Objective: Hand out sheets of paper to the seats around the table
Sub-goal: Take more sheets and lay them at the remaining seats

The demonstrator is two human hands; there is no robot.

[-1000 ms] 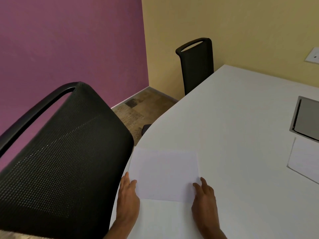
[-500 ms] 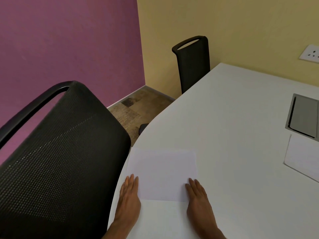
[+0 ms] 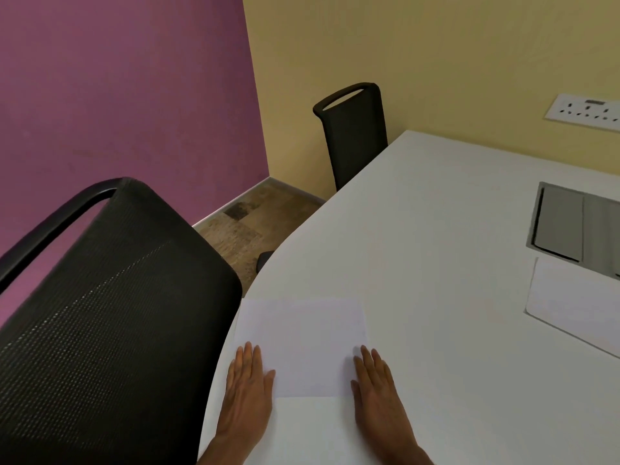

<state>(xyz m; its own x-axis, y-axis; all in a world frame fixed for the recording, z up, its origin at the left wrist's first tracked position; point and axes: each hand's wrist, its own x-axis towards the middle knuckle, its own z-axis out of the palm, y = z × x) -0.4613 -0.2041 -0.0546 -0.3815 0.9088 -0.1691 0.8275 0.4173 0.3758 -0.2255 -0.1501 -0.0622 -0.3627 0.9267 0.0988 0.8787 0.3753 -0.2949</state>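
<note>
Change: both hands now lie flatter than before.
Left hand point(image 3: 247, 394): spread wide, palm down, covering the sheet's left corner.
Right hand point(image 3: 377, 387): spread wide, covering the right corner.
Sheet point(image 3: 302, 344): on the table point(image 3: 436, 229), between the hands.

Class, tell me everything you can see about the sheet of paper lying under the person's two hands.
The sheet of paper is plain white, blank on its visible face, rectangular and thin, with no folds or creases showing. It lies flat on the white table, its left corner at the table's curved edge beside the near black mesh chair. The left hand rests flat on its near left corner and the right hand on its near right corner, fingers extended, pressing rather than gripping.
</note>
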